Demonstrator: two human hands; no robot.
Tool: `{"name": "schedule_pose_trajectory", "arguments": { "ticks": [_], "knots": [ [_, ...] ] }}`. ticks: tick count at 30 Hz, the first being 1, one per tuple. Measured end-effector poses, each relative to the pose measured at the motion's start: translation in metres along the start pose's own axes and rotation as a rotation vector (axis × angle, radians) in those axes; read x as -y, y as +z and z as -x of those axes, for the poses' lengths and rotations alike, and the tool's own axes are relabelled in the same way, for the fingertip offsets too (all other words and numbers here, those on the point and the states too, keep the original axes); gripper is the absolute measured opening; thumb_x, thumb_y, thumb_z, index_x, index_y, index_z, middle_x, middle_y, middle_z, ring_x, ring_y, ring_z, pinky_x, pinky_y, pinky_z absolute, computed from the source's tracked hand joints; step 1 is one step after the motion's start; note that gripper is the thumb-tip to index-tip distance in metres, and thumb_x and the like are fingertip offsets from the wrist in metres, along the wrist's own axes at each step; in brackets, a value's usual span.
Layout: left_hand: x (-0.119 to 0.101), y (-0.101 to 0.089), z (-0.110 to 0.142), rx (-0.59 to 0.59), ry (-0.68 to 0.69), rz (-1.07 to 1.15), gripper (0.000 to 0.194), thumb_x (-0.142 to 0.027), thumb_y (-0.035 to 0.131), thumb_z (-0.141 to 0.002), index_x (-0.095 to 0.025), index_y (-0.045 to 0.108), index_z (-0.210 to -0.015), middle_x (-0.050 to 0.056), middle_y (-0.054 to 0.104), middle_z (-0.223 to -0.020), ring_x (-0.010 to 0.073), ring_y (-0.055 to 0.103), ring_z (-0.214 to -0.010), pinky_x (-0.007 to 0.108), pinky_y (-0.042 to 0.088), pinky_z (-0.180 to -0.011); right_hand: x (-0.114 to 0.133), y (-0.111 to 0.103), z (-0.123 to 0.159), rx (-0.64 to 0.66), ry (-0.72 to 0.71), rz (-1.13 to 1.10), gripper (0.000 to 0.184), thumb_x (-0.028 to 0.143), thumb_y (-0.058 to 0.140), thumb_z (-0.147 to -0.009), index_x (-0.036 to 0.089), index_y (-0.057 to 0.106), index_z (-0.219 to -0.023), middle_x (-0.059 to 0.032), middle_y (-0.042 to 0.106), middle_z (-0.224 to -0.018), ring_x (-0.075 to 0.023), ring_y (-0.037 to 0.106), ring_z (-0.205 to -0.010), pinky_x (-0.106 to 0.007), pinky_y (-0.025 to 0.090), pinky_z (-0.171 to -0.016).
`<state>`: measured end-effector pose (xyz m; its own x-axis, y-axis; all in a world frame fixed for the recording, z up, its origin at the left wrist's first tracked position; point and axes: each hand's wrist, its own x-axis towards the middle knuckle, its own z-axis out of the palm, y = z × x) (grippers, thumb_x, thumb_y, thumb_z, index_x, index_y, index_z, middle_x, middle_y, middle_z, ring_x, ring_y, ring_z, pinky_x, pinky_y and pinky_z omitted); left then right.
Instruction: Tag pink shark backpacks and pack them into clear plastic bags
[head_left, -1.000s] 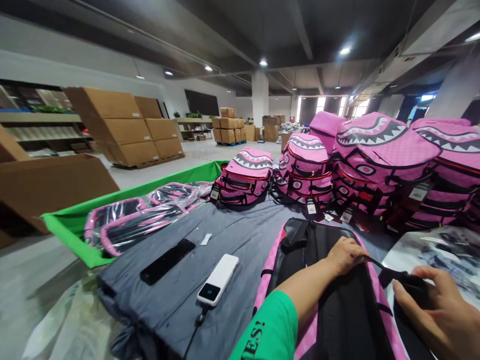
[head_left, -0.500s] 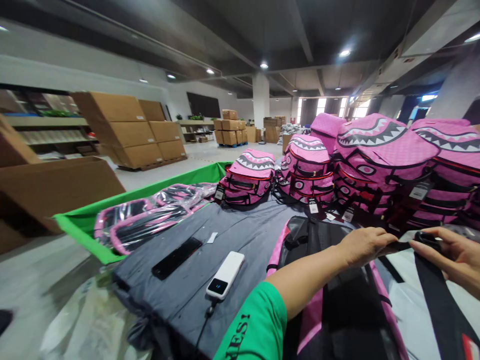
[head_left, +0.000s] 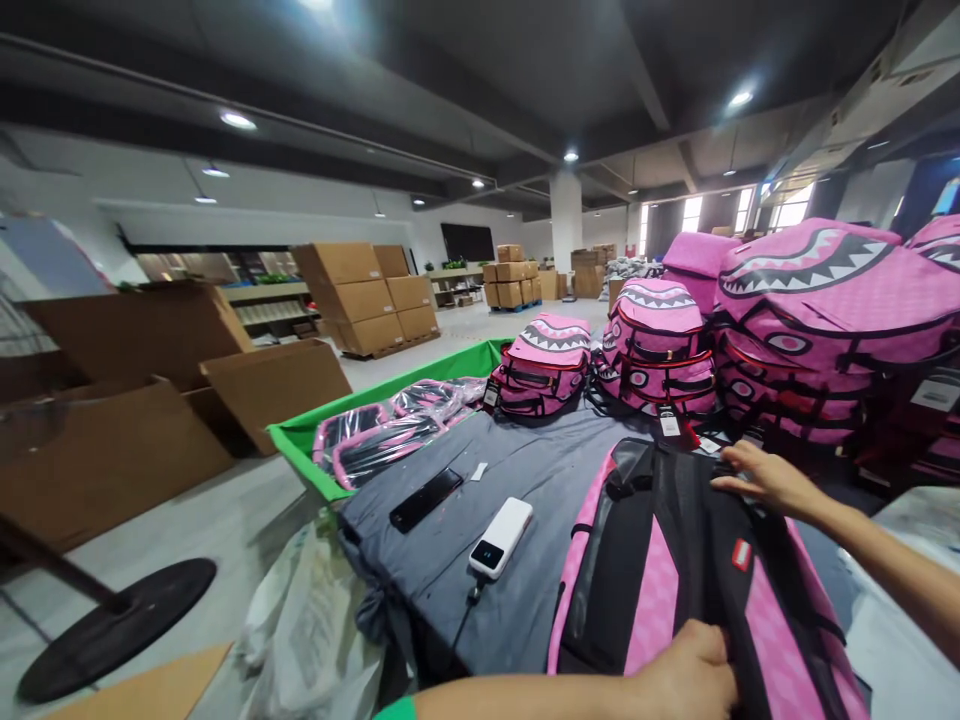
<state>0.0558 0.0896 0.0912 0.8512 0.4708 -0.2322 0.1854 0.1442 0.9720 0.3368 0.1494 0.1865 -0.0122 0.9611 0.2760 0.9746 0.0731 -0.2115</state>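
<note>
A pink and black backpack (head_left: pixel 652 600) lies back side up on the grey cloth, its shoulder straps on top. My left hand (head_left: pixel 686 672) is closed at the lower part of the right-hand black shoulder strap (head_left: pixel 739 600), which carries a small red label (head_left: pixel 741 554). Higher up, near the top of that strap, my right hand (head_left: pixel 772 482) pinches the black strap between thumb and fingers; the exact grip is partly hidden. A white power bank (head_left: pixel 502 538) with a cable and a black phone (head_left: pixel 426 499) lie left of the backpack.
Several pink backpacks with shark-mouth prints (head_left: pixel 660 330) stand along the far side. Plastic-wrapped pink and black pieces (head_left: pixel 397 430) lie in a green-edged bin (head_left: pixel 300 440). Clear plastic bags (head_left: pixel 315 610) hang at the near left. Cardboard boxes (head_left: pixel 360 290) and a round black stand base (head_left: pixel 120 630) are beyond.
Both hands have left the strap and buckle held out to the right. They are now on the backpack, left hand low, right hand near the top. The view has swung left.
</note>
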Motion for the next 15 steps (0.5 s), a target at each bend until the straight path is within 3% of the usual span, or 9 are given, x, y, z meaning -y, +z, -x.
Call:
{"name": "schedule_pose_trajectory", "arguments": {
  "ticks": [3,7,9,11,13,15],
  "knots": [
    [0.000,-0.008,0.009,0.037,-0.094,-0.104,0.045,-0.052,0.066,-0.081,-0.018,0.052,-0.055,-0.006,0.033,-0.045,0.0093,0.033,-0.042,0.024,0.034,-0.046,0.000,0.038,-0.013,0.020,-0.031,0.035,0.067,0.088,0.039,-0.080,0.027,0.064,-0.090,-0.0105,0.066,-0.106,-0.0306,0.064,-0.099,-0.046,0.050,-0.087],
    [-0.025,-0.038,0.025,0.126,-0.136,-0.280,0.051,-0.056,0.063,-0.084,-0.018,0.052,-0.052,-0.005,0.037,-0.044,0.0093,0.037,-0.042,0.023,0.036,-0.048,-0.021,0.048,-0.011,0.003,0.024,0.057,0.069,0.085,0.037,-0.084,0.026,0.063,-0.109,-0.0124,0.066,-0.121,-0.0313,0.065,-0.107,-0.047,0.051,-0.095],
    [-0.049,-0.064,0.024,-0.012,-0.027,-0.511,0.051,-0.054,0.057,-0.090,-0.018,0.056,-0.054,-0.003,0.046,-0.047,0.0119,0.047,-0.047,0.024,0.041,-0.055,-0.033,0.049,-0.004,-0.016,0.081,0.061,0.075,0.083,0.036,-0.085,0.023,0.059,-0.124,-0.0154,0.064,-0.129,-0.0326,0.064,-0.115,-0.046,0.051,-0.099],
    [-0.080,-0.097,0.009,-0.318,0.152,-0.886,0.047,-0.049,0.051,-0.096,-0.018,0.065,-0.064,0.001,0.061,-0.058,0.0174,0.061,-0.061,0.028,0.047,-0.066,-0.039,0.055,0.002,-0.035,0.136,0.063,0.081,0.082,0.037,-0.085,0.019,0.055,-0.131,-0.0182,0.063,-0.132,-0.0342,0.062,-0.120,-0.046,0.052,-0.100],
    [-0.107,-0.132,-0.024,-0.557,0.256,-1.153,0.035,-0.040,0.047,-0.100,-0.019,0.073,-0.090,0.007,0.075,-0.086,0.0239,0.069,-0.088,0.034,0.051,-0.083,-0.038,0.067,0.004,-0.052,0.175,0.065,0.081,0.080,0.039,-0.085,0.016,0.055,-0.131,-0.0208,0.062,-0.134,-0.0366,0.060,-0.123,-0.050,0.049,-0.104],
    [-0.121,-0.162,-0.066,-0.559,0.264,-1.180,0.031,-0.034,0.047,-0.101,-0.018,0.067,-0.119,0.011,0.070,-0.123,0.0254,0.061,-0.120,0.036,0.046,-0.101,-0.035,0.080,0.004,-0.089,0.188,0.062,0.079,0.078,0.039,-0.086,0.014,0.055,-0.130,-0.0226,0.059,-0.138,-0.0388,0.056,-0.128,-0.055,0.045,-0.108]
  ]
}}
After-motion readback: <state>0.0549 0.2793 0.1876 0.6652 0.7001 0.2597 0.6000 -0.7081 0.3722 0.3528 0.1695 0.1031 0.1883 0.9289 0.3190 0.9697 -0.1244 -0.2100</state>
